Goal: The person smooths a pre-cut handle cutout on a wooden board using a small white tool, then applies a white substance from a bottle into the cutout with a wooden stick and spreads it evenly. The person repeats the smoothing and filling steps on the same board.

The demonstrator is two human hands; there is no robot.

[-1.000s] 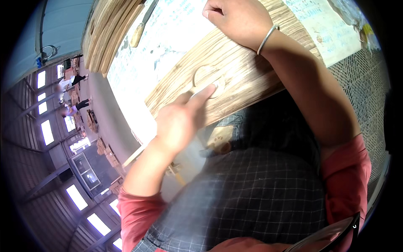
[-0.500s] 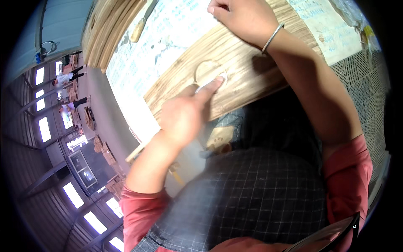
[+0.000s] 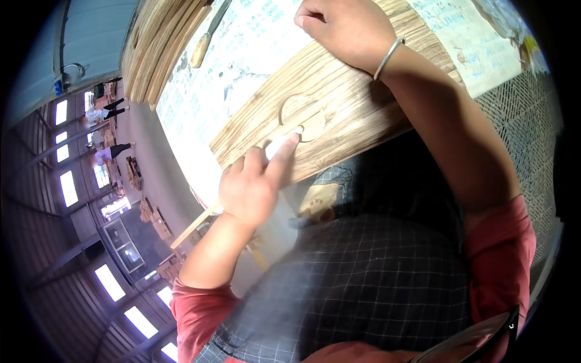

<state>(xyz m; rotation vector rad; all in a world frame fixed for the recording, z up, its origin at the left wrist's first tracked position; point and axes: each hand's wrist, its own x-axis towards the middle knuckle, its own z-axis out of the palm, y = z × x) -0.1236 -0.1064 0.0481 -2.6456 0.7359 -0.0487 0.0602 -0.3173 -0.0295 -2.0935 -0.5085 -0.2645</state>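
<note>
A striped wooden board [image 3: 357, 100] with a shallow ring-shaped groove [image 3: 302, 109] lies across the work surface in front of me. My left hand [image 3: 251, 184] is at the board's near left part, its index finger stretched along a small white piece [image 3: 278, 145], which looks like folded paper or cloth. The fingertip presses it down at the lower left of the groove. My right hand [image 3: 348, 30], below a bangle [image 3: 387, 58], rests curled in a loose fist on the board's far edge. No object shows in it.
A wooden-handled knife-like tool [image 3: 201, 51] lies on the printed paper sheeting [image 3: 248, 45]. Stacked wooden boards [image 3: 160, 48] stand at the far left. A thin stick [image 3: 195, 225] juts out by my left forearm. Clear plastic [image 3: 502, 21] lies far right. Two people stand in the distant left background.
My left hand has slid back toward me and to the left with the white piece, from inside the groove to its lower left rim. My right hand has barely moved.
</note>
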